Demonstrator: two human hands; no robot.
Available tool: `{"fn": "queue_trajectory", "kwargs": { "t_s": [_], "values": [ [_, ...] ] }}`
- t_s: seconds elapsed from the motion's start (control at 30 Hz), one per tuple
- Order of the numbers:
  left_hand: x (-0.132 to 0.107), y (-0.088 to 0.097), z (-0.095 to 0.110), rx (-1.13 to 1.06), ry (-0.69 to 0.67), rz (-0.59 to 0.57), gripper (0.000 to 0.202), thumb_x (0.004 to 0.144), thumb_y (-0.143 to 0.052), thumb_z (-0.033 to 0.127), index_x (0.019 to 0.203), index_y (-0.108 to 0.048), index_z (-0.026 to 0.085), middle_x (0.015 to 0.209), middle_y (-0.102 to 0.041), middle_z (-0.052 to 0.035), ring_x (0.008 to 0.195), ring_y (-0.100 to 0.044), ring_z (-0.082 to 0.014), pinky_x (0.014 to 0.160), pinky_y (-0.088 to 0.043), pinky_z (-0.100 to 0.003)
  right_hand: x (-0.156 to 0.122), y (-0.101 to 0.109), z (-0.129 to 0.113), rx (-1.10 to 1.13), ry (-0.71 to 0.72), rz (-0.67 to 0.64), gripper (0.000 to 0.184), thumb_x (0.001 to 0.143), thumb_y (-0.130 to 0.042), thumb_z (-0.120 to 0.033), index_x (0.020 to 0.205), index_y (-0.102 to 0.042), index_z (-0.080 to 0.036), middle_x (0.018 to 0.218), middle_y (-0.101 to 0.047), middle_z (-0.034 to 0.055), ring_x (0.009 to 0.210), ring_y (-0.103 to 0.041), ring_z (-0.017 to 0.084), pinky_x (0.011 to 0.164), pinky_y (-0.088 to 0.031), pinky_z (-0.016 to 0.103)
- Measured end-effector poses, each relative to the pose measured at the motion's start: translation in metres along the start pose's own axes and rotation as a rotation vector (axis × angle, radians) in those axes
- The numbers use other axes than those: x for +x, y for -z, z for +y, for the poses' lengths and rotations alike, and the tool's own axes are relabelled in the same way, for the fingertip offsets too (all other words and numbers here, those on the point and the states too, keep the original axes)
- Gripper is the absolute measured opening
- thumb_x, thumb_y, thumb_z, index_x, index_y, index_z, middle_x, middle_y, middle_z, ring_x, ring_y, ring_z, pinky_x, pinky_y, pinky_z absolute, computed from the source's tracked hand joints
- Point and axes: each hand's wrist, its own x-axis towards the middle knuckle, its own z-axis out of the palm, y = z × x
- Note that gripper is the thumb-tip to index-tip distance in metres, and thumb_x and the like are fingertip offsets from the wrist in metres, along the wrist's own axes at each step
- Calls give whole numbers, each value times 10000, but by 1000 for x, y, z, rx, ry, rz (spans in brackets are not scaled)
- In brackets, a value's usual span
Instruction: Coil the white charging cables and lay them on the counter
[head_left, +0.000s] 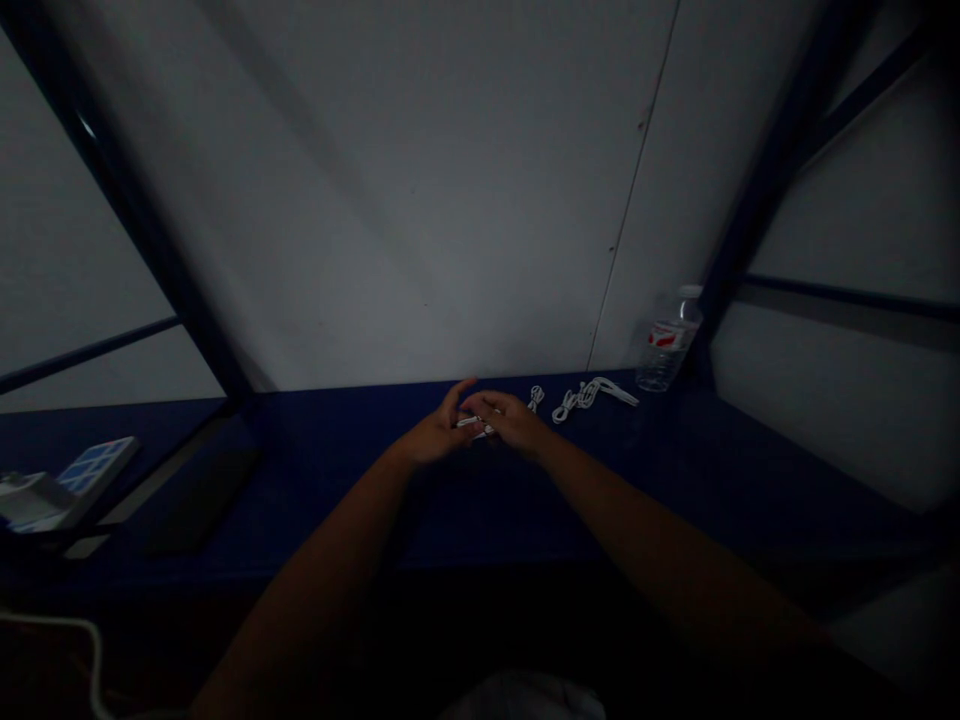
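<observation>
My left hand (437,428) and my right hand (510,418) meet over the dark blue shelf (675,470), near the white wall. Both pinch a small white cable (474,424) held between their fingertips. Just to the right of my right hand lie two coiled white cables (585,395) on the shelf, with a smaller white bundle (535,397) beside them. The light is dim and the fingers are partly hidden.
A clear plastic water bottle (667,340) with a red label stands at the back right by a dark blue upright post (757,190). At far left lie a blue-and-white box (94,466) and a white cord (82,640). Another diagonal post (127,210) rises at left.
</observation>
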Motion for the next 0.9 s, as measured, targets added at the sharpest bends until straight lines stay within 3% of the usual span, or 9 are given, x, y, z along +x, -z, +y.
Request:
{"fn": "queue_trajectory", "kwargs": {
  "t_s": [0.07, 0.13, 0.23, 0.37, 0.5, 0.6, 0.7, 0.8, 0.9],
  "values": [
    [-2, 2, 2, -17, -10, 2, 890, 810, -673, 374, 1509, -139, 235, 836, -631, -50, 662, -558, -134, 606, -415, -252, -3, 10, -6, -180, 154, -83, 448, 769, -673, -524, 1088, -646, -211, 965, -625, 56, 798, -607, 180, 700, -509, 328],
    [-4, 2, 4, -32, -12, 9, 905, 794, -686, 365, 1509, -147, 232, 905, -654, -83, 734, -600, -168, 649, -448, -278, -6, 19, -11, -363, 303, -110, 595, 651, -800, -474, 1169, -636, -232, 1112, -585, 78, 1006, -585, 230, 882, -484, 394],
    [-5, 0, 7, -51, -9, 20, 903, 777, -698, 379, 1500, -177, 234, 960, -662, -96, 794, -624, -191, 687, -463, -295, -11, 26, -13, -476, 365, -108, 701, 618, -833, -446, 1251, -601, -256, 1216, -529, 94, 1145, -531, 264, 989, -429, 447],
    [-4, -3, 8, -79, -6, 36, 878, 786, -682, 410, 1498, -202, 231, 858, -646, -50, 684, -581, -144, 639, -428, -257, -16, 26, -4, -423, 310, -70, 687, 674, -801, -428, 1299, -557, -277, 1288, -491, 96, 1189, -515, 261, 965, -453, 444],
    [-1, -4, 5, -146, -13, 71, 764, 803, -660, 426, 1457, -320, 226, 854, -637, -45, 601, -505, -97, 571, -369, -224, -16, 18, 3, -336, 270, -13, 567, 692, -782, -429, 1193, -610, -227, 1205, -559, 95, 1040, -593, 223, 837, -513, 365],
    [2, -5, 0, -183, -16, 103, 618, 822, -630, 453, 1365, -466, 207, 1013, -651, -86, 702, -560, -117, 608, -390, -225, -15, 9, 3, -380, 235, 98, 412, 738, -743, -423, 1062, -649, -187, 1016, -642, 71, 875, -620, 191, 777, -511, 344],
    [5, -9, -4, -163, -32, 136, 548, 826, -610, 494, 1258, -571, 158, 1121, -646, -121, 901, -605, -182, 739, -439, -264, -14, 3, 1, -488, 273, 110, 297, 788, -704, -378, 1019, -683, -193, 999, -681, 71, 883, -629, 197, 811, -491, 351],
    [8, -12, -6, -25, -15, 153, 542, 803, -635, 511, 1188, -621, 129, 1068, -670, -117, 931, -607, -203, 808, -441, -290, -13, 3, 1, -562, 314, 38, 216, 844, -642, -321, 1018, -707, -211, 1008, -707, 68, 921, -645, 204, 834, -477, 344],
    [9, -13, -8, 99, -10, 223, 510, 815, -591, 561, 1083, -648, 130, 969, -674, -81, 857, -599, -180, 772, -440, -274, -12, 5, 4, -607, 338, 15, 193, 872, -607, -311, 1000, -721, -222, 993, -715, 62, 899, -651, 198, 815, -472, 331]
  ]
}}
